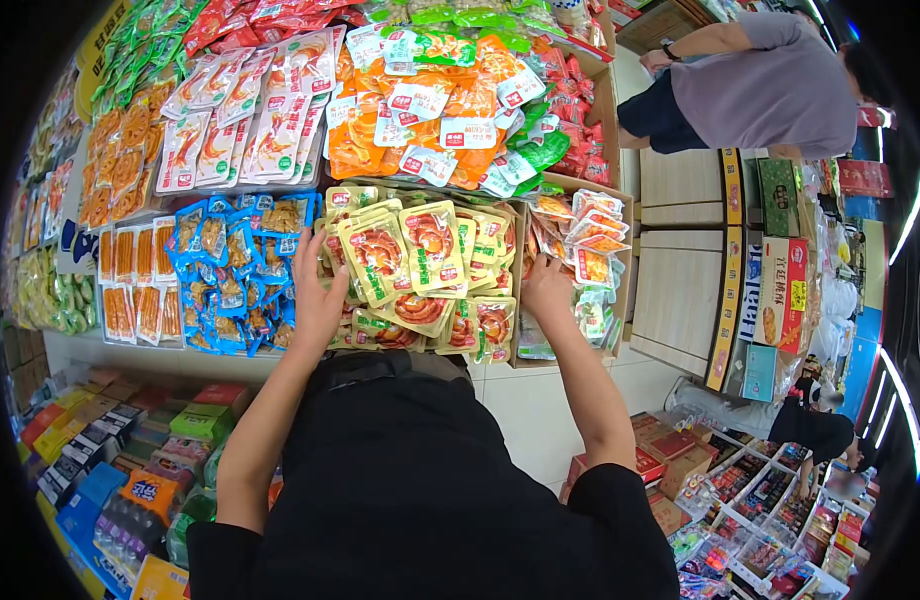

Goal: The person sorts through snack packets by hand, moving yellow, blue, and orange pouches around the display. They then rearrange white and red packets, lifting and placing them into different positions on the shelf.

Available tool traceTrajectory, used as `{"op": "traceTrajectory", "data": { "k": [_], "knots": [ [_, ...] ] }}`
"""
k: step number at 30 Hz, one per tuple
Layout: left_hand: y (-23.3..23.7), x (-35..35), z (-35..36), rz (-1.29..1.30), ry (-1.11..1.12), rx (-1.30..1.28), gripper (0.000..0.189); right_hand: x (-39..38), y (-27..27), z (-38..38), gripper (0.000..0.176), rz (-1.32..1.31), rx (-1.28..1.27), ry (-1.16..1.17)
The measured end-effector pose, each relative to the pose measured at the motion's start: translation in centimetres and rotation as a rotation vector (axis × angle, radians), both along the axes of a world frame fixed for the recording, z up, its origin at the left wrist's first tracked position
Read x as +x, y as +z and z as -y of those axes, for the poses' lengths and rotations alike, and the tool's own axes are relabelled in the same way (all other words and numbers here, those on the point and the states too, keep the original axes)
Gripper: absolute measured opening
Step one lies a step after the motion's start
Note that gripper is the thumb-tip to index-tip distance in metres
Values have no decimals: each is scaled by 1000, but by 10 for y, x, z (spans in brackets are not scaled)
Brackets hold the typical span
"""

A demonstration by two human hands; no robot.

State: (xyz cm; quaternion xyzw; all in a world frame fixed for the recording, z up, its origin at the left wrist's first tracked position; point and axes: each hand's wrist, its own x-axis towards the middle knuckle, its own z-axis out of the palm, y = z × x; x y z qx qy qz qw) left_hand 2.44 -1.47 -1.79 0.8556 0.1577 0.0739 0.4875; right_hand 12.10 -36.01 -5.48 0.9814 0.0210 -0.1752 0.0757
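Nearest, a black shirt [380, 490] fills the lower centre; cartons [205, 422] and bottles [125, 530] lie to its left. Beyond it, the left hand [320, 298] lies at the near left edge of the yellow packets [430, 240], beside the blue packets [220, 270], its fingers extended and parted. The yellow packets lie in an overlapping heap between the two hands, several with their printed faces upward. The right hand [548, 290] is at the left side of an open box [627, 225], its fingers bent down and close together beside the small packets [592, 235]; the fingertips are hidden, and whether they grip anything cannot be told. To the left of the blue packets lie the orange stick packs [135, 312]. Farther off, beyond the yellow packets, are white packets [280, 125], orange packets [470, 100] and, to their right, red packets [585, 150]. At upper right, beyond pale panels [680, 187], stands a person in a grey shirt [750, 90], a dark band [669, 50] at one wrist.
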Motion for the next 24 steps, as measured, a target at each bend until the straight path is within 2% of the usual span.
{"op": "traceTrajectory", "data": {
  "k": [3,5,6,11,13,17,19,20,21,22,23,24],
  "knots": [
    [0,0,-1,9,-10,15,55,0,-9,9,39,110,52,59],
    [0,-1,-1,2,-8,-20,56,3,0,19,28,138,290,-94],
    [0,-2,-2,1,-7,-21,56,2,6,22,25,253,415,-101],
    [-1,-2,-3,19,-20,-23,55,16,17,36,22,159,445,-197],
    [-1,-1,-3,19,-25,-17,54,17,19,40,20,167,532,62],
    [1,0,-4,10,-26,-19,53,30,26,45,18,-14,438,194],
    [0,0,-4,3,-26,-19,52,40,32,42,16,16,360,191],
    [0,0,-4,-4,-27,-21,52,39,26,41,14,66,375,288],
    [1,0,-5,-6,-27,-20,52,32,23,31,14,65,375,288],
    [3,1,-4,-13,-13,-46,51,22,21,15,14,116,291,309],
    [4,2,-5,-19,3,-68,50,13,20,5,14,168,211,331],
    [3,2,-5,-18,8,-68,50,10,16,2,18,174,240,290]
  ]
}}
